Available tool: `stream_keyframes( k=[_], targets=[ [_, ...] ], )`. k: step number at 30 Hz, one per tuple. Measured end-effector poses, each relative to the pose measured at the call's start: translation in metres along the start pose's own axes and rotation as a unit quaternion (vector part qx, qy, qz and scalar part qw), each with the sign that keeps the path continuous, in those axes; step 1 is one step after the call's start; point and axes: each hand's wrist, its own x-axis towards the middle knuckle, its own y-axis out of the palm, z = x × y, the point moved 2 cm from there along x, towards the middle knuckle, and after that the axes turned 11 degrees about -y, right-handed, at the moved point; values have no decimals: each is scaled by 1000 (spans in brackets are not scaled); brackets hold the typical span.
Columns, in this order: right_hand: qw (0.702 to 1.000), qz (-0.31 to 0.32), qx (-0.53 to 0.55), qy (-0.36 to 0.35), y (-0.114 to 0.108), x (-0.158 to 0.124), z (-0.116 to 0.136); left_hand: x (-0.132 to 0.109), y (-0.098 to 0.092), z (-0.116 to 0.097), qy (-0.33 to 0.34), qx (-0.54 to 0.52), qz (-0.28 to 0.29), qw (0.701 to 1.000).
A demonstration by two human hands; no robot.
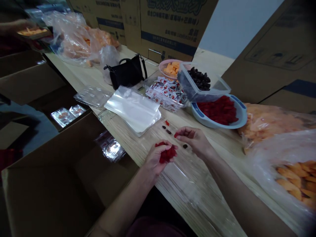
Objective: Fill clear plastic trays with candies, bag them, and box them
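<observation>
Left hand point(158, 158) cupping red candies point(168, 154)

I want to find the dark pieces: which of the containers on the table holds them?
The clear plastic tub, resting tilted on the blue-rimmed bowl of red pieces; the pink basket behind holds orange ones.

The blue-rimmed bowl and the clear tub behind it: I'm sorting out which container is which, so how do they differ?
The blue-rimmed bowl is round, opaque and pale, filled with red pieces; the clear tub is squarish and see-through, holding dark, nearly black pieces. The bowl sits flat on the table, while the tub is tilted, apparently propped on the bowl's rim. The bowl lies nearer the hands. Both are open and lidless.
</observation>
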Motion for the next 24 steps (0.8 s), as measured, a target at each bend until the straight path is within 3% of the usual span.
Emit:
stream_keyframes(
  k=[3,6,8,10,12,14,17,20,24],
  targets=[
    [976,6,-209,-53,-4,26,-6,-2,-1,-1,10,12,-19,1000],
    [907,16,-413,-79,0,40,-11,-3,-1,0,25,29,-18,999],
    [874,30,-477,-94,5,43,-12,-3,1,1,37,53,-18,998],
    [861,47,-494,-108,9,41,-12,-4,4,2,43,80,-23,996],
    [874,37,-470,-115,8,35,-7,-5,8,3,43,103,-30,993],
    [916,34,-381,-117,5,25,3,-5,12,4,39,122,-26,991],
    [965,115,-205,-116,2,6,24,-1,18,9,24,155,-9,988],
    [961,178,-175,-114,3,-13,43,7,22,21,1,181,2,983],
    [970,170,-158,-74,2,-31,48,14,26,37,-14,191,28,981]
  ],
)
